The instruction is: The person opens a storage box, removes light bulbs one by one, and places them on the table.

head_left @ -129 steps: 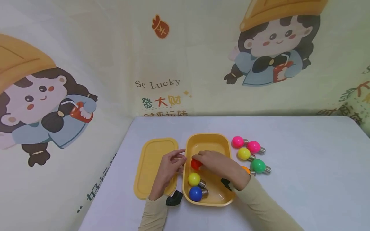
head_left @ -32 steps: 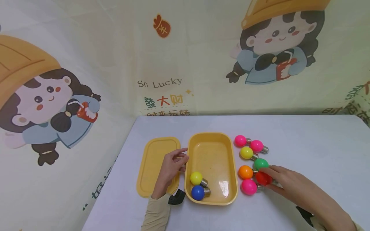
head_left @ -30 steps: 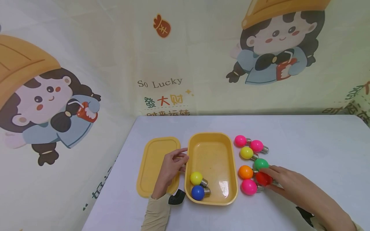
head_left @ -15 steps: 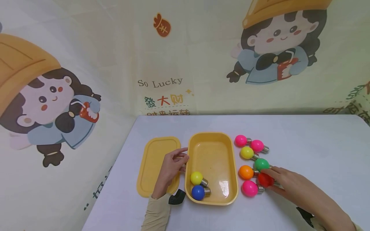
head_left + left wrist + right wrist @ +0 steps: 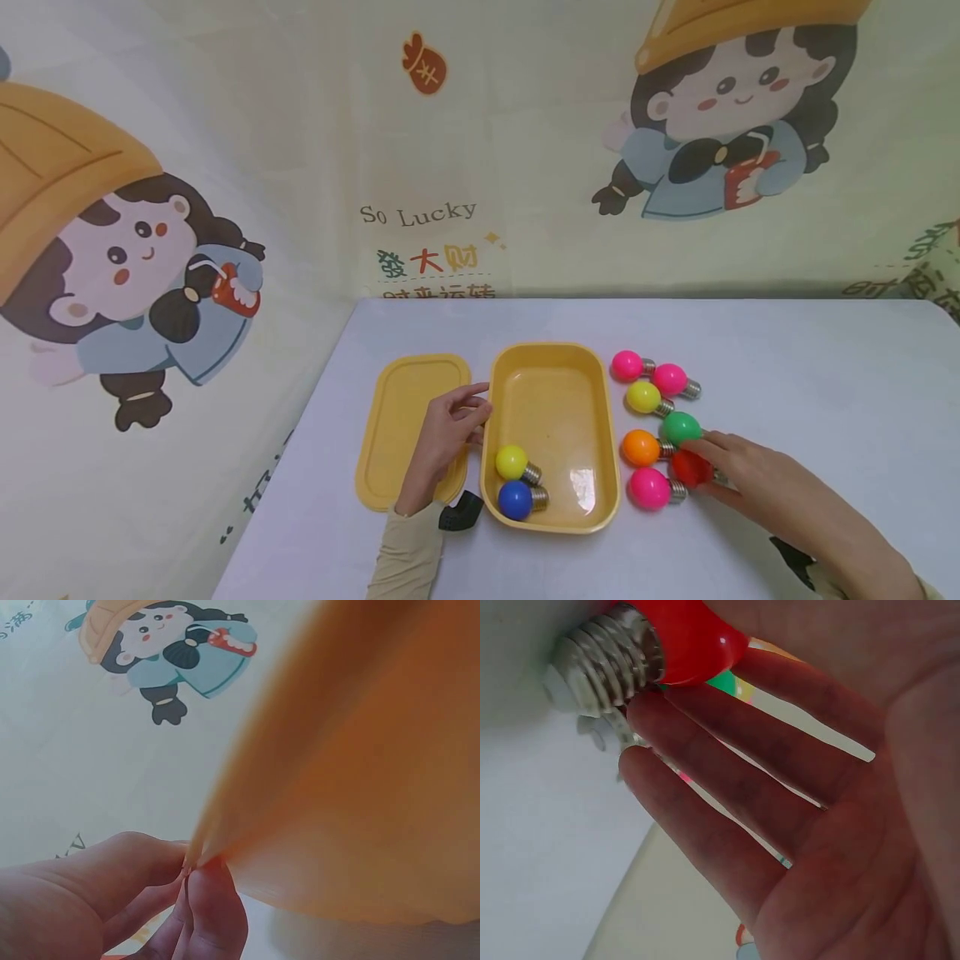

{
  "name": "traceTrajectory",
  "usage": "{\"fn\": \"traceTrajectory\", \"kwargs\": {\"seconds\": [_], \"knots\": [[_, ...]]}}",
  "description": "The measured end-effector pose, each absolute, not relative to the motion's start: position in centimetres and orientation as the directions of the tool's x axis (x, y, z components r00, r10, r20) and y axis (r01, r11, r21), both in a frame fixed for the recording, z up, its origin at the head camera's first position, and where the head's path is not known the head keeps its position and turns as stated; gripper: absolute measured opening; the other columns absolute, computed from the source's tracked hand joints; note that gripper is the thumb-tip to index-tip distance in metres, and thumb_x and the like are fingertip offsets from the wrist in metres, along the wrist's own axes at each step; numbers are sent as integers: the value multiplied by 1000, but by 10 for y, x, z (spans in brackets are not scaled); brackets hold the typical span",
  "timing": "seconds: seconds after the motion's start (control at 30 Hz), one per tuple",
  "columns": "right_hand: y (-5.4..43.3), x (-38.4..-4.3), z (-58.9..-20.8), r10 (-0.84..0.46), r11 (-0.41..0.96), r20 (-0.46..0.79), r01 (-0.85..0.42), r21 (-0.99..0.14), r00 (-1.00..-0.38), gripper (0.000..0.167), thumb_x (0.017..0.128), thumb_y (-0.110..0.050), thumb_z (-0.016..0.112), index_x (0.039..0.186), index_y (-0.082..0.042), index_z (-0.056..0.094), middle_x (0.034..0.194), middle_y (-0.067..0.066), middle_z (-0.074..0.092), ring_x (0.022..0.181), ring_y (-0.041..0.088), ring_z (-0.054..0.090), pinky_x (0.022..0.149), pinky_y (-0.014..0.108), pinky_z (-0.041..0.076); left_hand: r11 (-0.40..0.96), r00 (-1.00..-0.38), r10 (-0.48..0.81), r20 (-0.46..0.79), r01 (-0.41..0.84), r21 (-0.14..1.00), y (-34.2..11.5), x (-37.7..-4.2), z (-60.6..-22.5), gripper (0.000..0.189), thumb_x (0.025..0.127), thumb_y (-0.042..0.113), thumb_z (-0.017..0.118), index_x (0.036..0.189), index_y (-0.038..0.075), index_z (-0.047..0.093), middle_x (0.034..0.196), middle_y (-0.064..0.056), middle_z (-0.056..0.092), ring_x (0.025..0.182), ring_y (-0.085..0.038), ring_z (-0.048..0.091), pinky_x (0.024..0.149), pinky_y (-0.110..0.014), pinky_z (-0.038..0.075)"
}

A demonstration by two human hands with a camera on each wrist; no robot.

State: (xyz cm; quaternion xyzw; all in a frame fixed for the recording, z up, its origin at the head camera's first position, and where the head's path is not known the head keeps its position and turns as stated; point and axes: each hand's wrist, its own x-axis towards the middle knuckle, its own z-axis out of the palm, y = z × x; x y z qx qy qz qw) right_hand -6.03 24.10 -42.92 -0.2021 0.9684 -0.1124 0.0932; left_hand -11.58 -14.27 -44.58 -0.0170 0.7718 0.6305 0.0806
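My left hand [image 5: 444, 432] pinches the left rim of a yellow plastic box [image 5: 555, 400] between thumb and fingers; the left wrist view shows the box wall [image 5: 360, 787] close up. Inside the box's near left corner lie a yellow bulb [image 5: 512, 462] and a blue bulb [image 5: 516, 500]. To the right of the box, my right hand [image 5: 772, 479] holds a red light bulb [image 5: 690, 469] low at the table, between thumb and fingers. Its metal screw base [image 5: 604, 656] shows in the right wrist view. Beside it are a green bulb [image 5: 681, 427], an orange bulb [image 5: 641, 447] and a pink bulb [image 5: 649, 488].
Left of the box lies a flat yellow lid [image 5: 412, 417], partly behind my left hand. Farther back on the right are a yellow bulb [image 5: 643, 397] and two pink bulbs, one [image 5: 627, 366] left of the other [image 5: 670, 379]. A printed cloth [image 5: 525, 167] hangs behind the white table.
My right hand has carried the red bulb from inside the box out to the bulbs on the right. Over the last second it barely moves. My left hand stays at the box's rim.
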Motion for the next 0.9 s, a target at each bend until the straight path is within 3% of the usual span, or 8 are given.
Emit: {"fn": "traceTrajectory", "kwargs": {"seconds": [0.13,0.4,0.63,0.9], "knots": [[239,-61,-424,-417,891,-117,-381,-247,-901,49,67,-25,91,111,-18,70,102,0,68,92,20,67,69,38,61,205,-985,76,-153,-135,969,-142,-116,-445,41,93,14,70,133,6,62,104,-14,65,77,-29,68,62,-28,60],[232,-60,-413,-468,856,13,-456,-243,-884,49,68,-25,90,113,-19,70,104,-1,67,92,19,65,69,36,61,229,-985,88,-150,-127,965,-136,-104,-417,40,95,7,66,133,-2,60,103,-19,65,85,-42,67,66,-29,60],[212,-64,-399,-492,838,38,-485,-250,-870,47,73,-26,88,115,-16,69,106,0,67,91,16,65,70,34,61,215,-985,89,-147,-125,969,-136,-103,-415,40,95,6,65,133,-3,59,103,-18,64,84,-41,67,65,-27,60],[192,-69,-388,-525,818,47,-519,-247,-850,53,72,-22,88,120,-12,69,113,5,68,100,22,65,73,36,61,206,-985,88,-146,-125,970,-136,-103,-416,39,95,5,65,132,-3,60,103,-17,64,80,-34,67,64,-27,60]]}}
